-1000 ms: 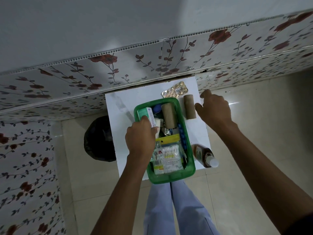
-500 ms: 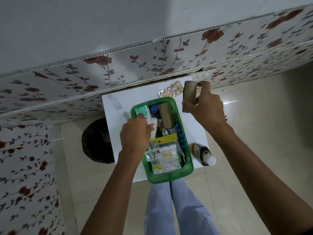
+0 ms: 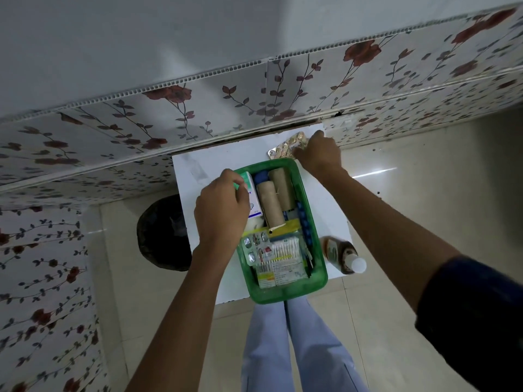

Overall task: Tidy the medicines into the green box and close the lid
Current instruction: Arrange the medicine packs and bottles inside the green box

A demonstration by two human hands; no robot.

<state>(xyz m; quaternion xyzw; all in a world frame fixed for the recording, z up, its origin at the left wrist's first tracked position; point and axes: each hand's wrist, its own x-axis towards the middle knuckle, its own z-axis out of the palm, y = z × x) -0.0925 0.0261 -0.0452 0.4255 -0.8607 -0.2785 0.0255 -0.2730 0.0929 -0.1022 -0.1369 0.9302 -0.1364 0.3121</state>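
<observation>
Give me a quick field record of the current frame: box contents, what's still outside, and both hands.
box: green box, open, no lid in view
inside: two brown rolls, white carton, blister strips, cotton buds pack
outside: gold blister strip behind box; brown bottle lying to its right
left hand: over the carton
right hand: on gold blister strip

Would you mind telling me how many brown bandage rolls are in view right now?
2. Both lie side by side in the far half of the green box: one nearer the middle, one to its right. Others may be hidden underneath.
</observation>
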